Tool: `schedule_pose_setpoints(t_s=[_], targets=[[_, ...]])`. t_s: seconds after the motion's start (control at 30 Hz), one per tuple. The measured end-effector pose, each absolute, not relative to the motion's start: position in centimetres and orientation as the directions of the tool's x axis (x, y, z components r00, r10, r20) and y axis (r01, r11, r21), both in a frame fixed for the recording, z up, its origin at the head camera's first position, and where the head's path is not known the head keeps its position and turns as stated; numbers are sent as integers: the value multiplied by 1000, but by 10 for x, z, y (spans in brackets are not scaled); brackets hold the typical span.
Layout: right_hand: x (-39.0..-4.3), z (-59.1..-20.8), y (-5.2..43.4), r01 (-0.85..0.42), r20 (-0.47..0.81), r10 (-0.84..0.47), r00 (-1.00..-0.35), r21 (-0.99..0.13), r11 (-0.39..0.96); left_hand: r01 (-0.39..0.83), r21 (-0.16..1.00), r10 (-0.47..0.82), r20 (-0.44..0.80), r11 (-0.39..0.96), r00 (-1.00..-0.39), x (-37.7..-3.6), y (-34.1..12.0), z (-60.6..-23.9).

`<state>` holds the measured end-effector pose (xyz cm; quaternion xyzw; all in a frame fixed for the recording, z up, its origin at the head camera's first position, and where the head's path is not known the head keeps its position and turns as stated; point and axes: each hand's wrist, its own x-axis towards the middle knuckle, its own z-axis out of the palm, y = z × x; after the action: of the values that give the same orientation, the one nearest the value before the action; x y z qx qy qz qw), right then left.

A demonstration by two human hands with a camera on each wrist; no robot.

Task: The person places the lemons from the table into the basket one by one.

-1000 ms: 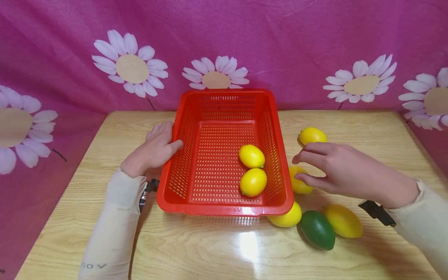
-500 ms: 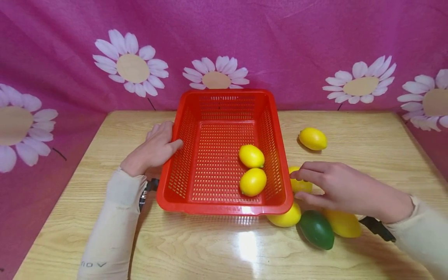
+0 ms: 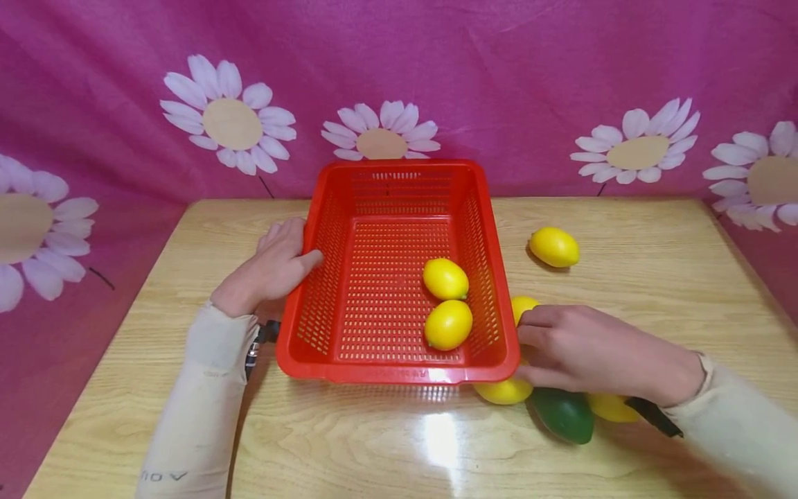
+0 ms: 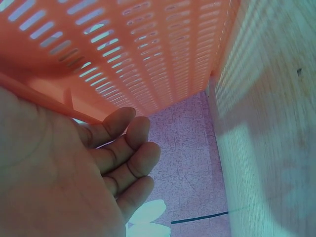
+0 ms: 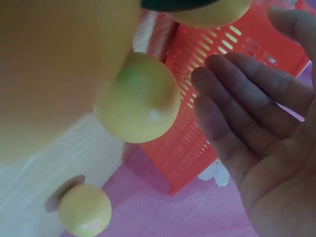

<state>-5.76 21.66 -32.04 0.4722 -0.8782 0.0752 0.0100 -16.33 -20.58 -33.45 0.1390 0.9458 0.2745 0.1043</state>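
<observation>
My left hand (image 3: 268,270) holds the left rim of a red plastic basket (image 3: 399,375), thumb over the rim and fingers outside. Inside the basket, two lemons (image 3: 448,325) lie near its right wall. My right hand (image 3: 598,350) hovers beside that wall, palm down, fingers loosely bent and holding nothing. It partly covers a lemon (image 3: 524,305) on the table. Below its thumb, another lemon (image 3: 502,392) lies by the basket's front right corner. In the right wrist view the fingertips are near the first of these lemons (image 5: 138,101), with a gap between.
A dark green oval fruit (image 3: 564,416) lies in front of my right hand, beside a yellow oval fruit (image 3: 614,409) partly hidden under the wrist. Farther back is a single lemon (image 3: 554,247). A pink flowered cloth (image 3: 499,83) hangs behind the wooden table (image 3: 337,443).
My right hand has moved down and toward me, from near the far lemon to over the lemons beside the basket's front right. The left hand and basket have stayed put.
</observation>
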Motion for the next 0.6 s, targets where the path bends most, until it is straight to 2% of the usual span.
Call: schedule_pose_setpoints(t_s=[0.2,0.43,0.6], targets=[[-57,-314,214,-791,-18,-799,-601,-134,597,212,554,330,-120,805,-936,-164,-207,-334],[-49,-318,212,-806,-108,-816,-568,-124,578,212,551,321,-109,807,-941,-163,-206,-333],[-45,-325,208,-795,-122,-803,-584,-113,595,208,545,315,-108,812,-943,-163,-206,-334]])
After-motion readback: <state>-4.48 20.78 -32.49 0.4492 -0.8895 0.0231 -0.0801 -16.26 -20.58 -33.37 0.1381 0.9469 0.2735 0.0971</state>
